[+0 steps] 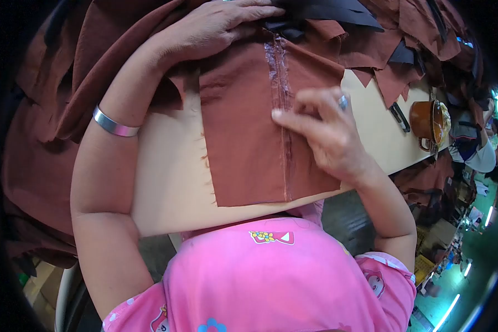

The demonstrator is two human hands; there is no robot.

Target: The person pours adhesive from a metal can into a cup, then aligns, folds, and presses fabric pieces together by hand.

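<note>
A brown fabric piece (238, 133) lies flat on the pale table, with a seam running down it and a shiny, whitish film along the seam's upper part. My left hand (210, 27) rests flat at the fabric's upper left edge, fingers stretched toward some black cloth (332, 14). Over the seam, my right hand (326, 124) has its index finger pointing at the middle of the seam and the other fingers curled. Whether that hand pinches something is too blurred to tell.
An orange-brown mug (426, 122) holding something pale stands on the table (166, 177) at the right, beside a small black tool (399, 117). Brown cloth (44, 166) heaps at the left, with more scraps (371, 50) at the upper right. Another person's arm (488, 116) shows far right.
</note>
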